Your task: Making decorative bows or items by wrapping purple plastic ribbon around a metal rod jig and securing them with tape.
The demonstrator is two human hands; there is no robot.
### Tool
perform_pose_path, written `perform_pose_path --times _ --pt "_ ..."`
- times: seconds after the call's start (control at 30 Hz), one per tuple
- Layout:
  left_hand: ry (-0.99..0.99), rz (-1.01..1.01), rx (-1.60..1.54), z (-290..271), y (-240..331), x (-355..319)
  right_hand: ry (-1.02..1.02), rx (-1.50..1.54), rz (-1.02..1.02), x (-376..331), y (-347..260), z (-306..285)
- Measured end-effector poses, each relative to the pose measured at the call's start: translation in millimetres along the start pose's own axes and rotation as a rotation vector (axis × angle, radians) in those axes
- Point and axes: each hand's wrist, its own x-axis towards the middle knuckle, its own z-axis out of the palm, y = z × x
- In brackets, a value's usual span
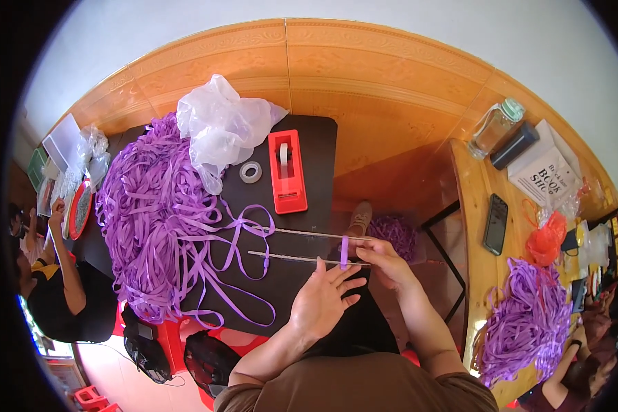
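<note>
My right hand is closed on the near ends of two thin metal rods, which reach left over the dark table. A short purple ribbon loop goes across both rods just left of my right fingers. My left hand lies palm up with its fingers stretched out. Its fingertips are by the lower rod and the loop; whether they touch cannot be told. Loose purple ribbon curls around the rods' far ends and runs back to a big heap of purple ribbon.
A red tape dispenser, a tape roll and a plastic bag lie on the black table. On the wooden table at right are a phone, bottles and another ribbon heap. Other people sit at both sides.
</note>
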Motion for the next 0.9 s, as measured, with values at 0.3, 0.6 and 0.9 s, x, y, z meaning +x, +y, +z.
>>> perform_pose_path --times 0.3,0.6,0.9 --pt "-0.018 0.003 -0.004 -4 -2 0 -0.210 -0.007 0.110 21 0 -13" --pt "-0.022 0.009 -0.014 -4 -2 0 -0.228 -0.178 0.057 35 -1 -6" --pt "-0.016 -0.001 -0.031 -7 -3 1 -0.246 -0.093 0.026 40 2 6"
